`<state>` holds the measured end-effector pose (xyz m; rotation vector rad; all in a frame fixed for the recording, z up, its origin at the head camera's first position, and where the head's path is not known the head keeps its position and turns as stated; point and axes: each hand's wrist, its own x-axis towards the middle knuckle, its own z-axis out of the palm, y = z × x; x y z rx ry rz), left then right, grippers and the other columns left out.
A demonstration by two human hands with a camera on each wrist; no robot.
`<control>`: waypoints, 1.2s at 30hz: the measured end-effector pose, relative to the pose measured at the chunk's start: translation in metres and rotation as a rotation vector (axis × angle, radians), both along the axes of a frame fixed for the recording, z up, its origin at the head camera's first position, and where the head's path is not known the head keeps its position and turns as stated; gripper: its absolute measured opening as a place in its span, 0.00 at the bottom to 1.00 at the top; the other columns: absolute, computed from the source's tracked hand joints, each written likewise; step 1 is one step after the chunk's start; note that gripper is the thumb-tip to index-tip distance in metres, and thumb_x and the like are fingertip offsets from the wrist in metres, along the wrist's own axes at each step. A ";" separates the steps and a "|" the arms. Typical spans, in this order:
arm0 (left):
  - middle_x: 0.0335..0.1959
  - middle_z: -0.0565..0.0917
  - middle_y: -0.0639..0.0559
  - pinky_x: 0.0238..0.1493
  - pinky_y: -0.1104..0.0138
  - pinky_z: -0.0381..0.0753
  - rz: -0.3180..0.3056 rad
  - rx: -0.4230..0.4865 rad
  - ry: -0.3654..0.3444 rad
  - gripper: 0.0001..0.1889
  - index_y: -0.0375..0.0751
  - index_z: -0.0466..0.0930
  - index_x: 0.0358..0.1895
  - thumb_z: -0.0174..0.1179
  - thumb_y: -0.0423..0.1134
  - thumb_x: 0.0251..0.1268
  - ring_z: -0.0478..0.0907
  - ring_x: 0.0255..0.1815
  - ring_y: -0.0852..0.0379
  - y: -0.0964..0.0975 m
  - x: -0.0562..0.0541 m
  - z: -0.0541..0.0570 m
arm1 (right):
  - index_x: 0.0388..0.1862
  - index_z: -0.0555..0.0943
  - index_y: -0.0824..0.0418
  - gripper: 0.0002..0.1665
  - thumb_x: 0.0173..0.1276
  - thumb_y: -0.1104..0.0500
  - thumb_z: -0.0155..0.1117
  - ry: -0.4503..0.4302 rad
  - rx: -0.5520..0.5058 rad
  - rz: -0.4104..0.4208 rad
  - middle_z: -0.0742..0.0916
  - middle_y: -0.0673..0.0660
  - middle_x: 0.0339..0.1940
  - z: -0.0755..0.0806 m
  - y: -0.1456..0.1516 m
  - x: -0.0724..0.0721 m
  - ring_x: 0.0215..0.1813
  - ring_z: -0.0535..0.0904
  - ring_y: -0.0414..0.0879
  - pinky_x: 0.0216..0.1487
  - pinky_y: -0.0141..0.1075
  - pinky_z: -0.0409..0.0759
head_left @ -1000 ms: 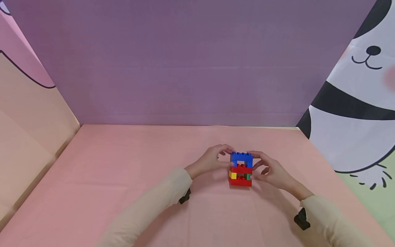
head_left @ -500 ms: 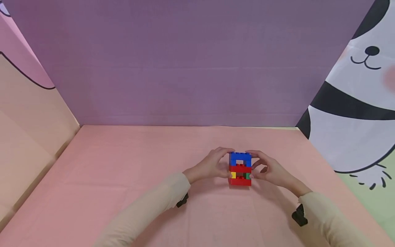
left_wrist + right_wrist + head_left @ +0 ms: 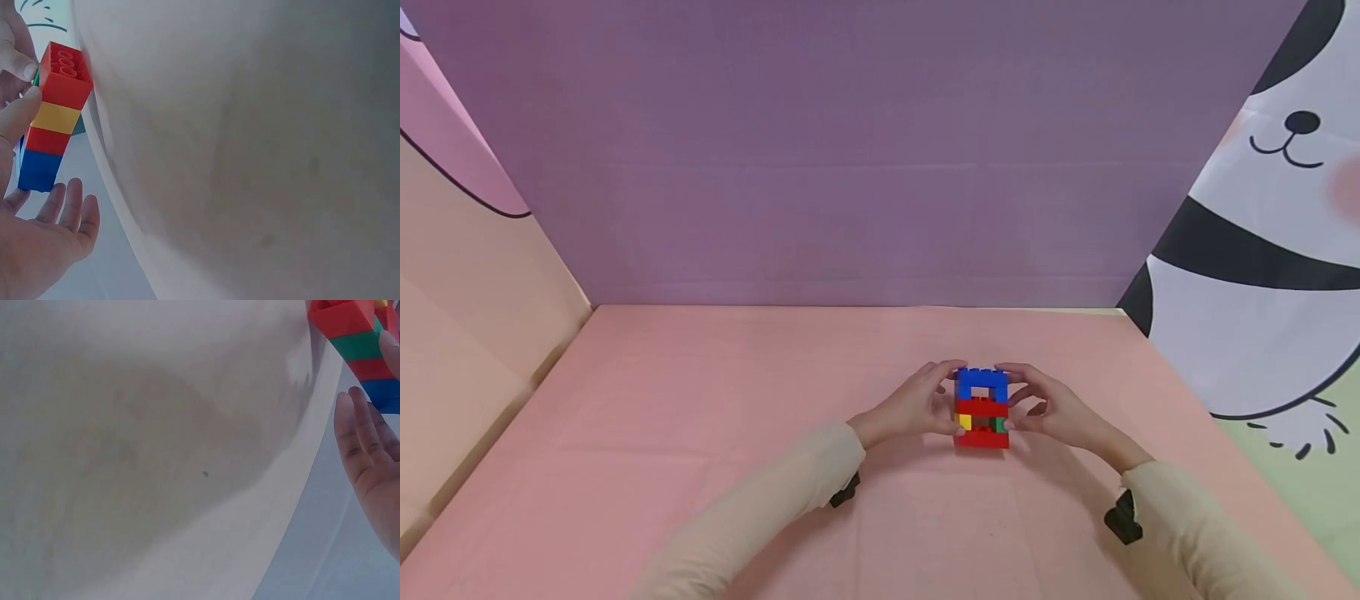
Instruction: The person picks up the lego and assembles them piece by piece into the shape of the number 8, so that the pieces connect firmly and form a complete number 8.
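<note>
A stack of toy building bricks (image 3: 982, 407) is held between both hands in the head view. Its top is a blue brick (image 3: 981, 377) on blue supports, over a red layer. Below, a yellow brick (image 3: 965, 420) and a green brick (image 3: 1000, 424) sit apart on a red bottom brick (image 3: 983, 440). My left hand (image 3: 917, 404) grips the left side, thumb low by the yellow brick, fingers at the blue top. My right hand (image 3: 1058, 408) grips the other side, thumb at the green brick. The bottom brick's hollow underside (image 3: 67, 64) shows in the left wrist view.
A pink-covered table (image 3: 737, 400) lies under the hands. Behind it stands a purple backdrop (image 3: 850, 167), with a beige panel (image 3: 475, 317) at left and a panda-print panel (image 3: 1262, 242) at right.
My left thumb has moved down from the blue part to the yellow brick's level. The right hand keeps its grip. The stack appears slightly farther left in the head view.
</note>
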<state>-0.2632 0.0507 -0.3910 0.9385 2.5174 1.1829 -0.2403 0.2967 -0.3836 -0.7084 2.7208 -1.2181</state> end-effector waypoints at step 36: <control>0.60 0.70 0.52 0.57 0.63 0.72 0.032 -0.009 -0.108 0.43 0.50 0.56 0.66 0.70 0.47 0.45 0.67 0.61 0.53 0.001 -0.014 -0.004 | 0.67 0.58 0.61 0.42 0.56 0.61 0.67 -0.101 -0.045 -0.027 0.68 0.67 0.65 0.000 -0.001 -0.001 0.56 0.74 0.62 0.51 0.49 0.77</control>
